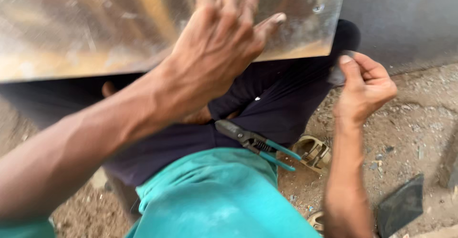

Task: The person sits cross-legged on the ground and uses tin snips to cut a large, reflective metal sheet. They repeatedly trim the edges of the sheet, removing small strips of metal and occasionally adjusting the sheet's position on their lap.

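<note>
A large shiny metal sheet [86, 23] leans across the top of the view, resting over my legs. My left hand [214, 47] lies flat against it with fingers spread. Just past the sheet's lower right corner, my right hand [365, 87] pinches a small grey metal piece [338, 73] between thumb and fingers. Tin snips with teal handles [257, 145] lie on my lap, on the dark trousers.
I sit on sandy ground [410, 123] strewn with small scraps. A sandal [313, 152] is by my right leg. A dark flat metal offcut [400, 204] lies at the lower right. A grey panel [405, 18] stands behind the sheet.
</note>
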